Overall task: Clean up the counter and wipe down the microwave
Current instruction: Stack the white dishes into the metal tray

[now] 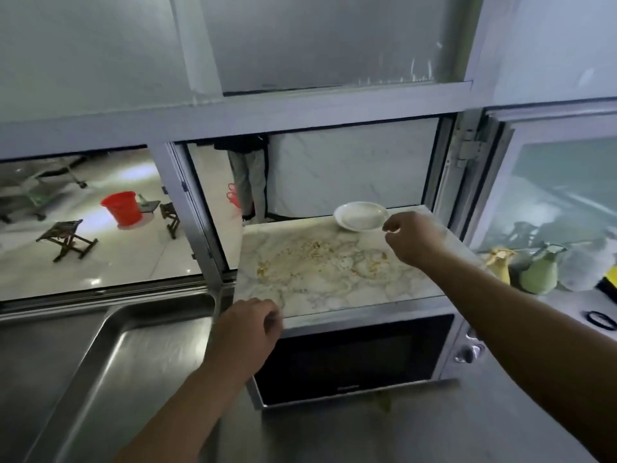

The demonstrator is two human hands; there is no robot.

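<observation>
I see my right hand [412, 240] up at the far right of the marble slab [334, 285] that lies on top of the microwave [350, 359], its fingers pinching the near rim of the white dish [360, 215] resting at the slab's back edge. My left hand [247, 332] sits at the slab's front left corner, fingers curled under, though I cannot tell whether they grip anything. Yellowish crumbs [317, 248] are scattered over the middle of the slab, and a steel sink [110, 362] lies left of the microwave on the surface [400, 436].

Left hand [245, 332] loosely curled, right hand [412, 237] pinching, arms outstretched
</observation>
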